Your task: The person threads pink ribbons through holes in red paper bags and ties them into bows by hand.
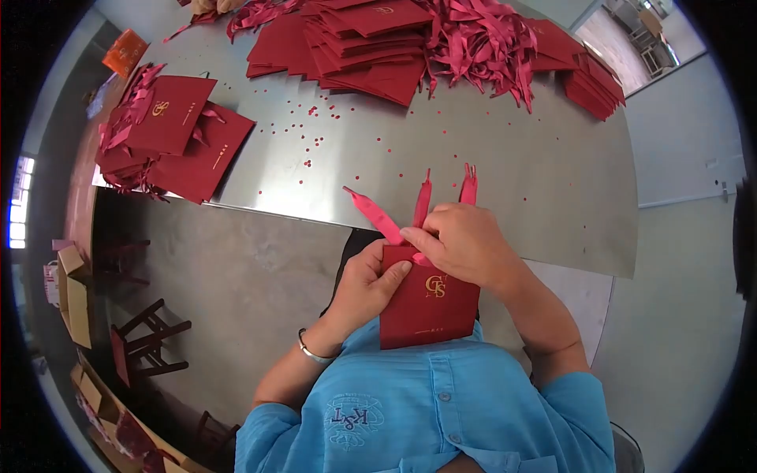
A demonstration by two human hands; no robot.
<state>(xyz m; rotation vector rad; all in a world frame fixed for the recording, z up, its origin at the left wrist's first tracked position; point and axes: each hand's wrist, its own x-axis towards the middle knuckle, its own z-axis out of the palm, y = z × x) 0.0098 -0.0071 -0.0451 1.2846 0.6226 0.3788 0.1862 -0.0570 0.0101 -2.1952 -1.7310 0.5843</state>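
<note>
A dark red paper gift bag (426,311) with gold lettering is held upright in front of my chest. My left hand (369,282) grips its left side near the top, thumb lying across the front. Over the top edge, my right hand (461,240) pinches a pink ribbon (422,258) at the bag's front. Pink ribbon ends (372,213) stick up beyond the bag, some rising behind my right hand. What my right fingers do behind the bag's rim is hidden.
On the metal table (331,189) lie scattered red paper dots. At the back are stacked red bags (363,47) and a heap of pink ribbons (481,47). Finished-looking ribboned bags (177,134) lie at the left. A wooden stool (146,343) and cardboard boxes (75,296) stand left on the floor.
</note>
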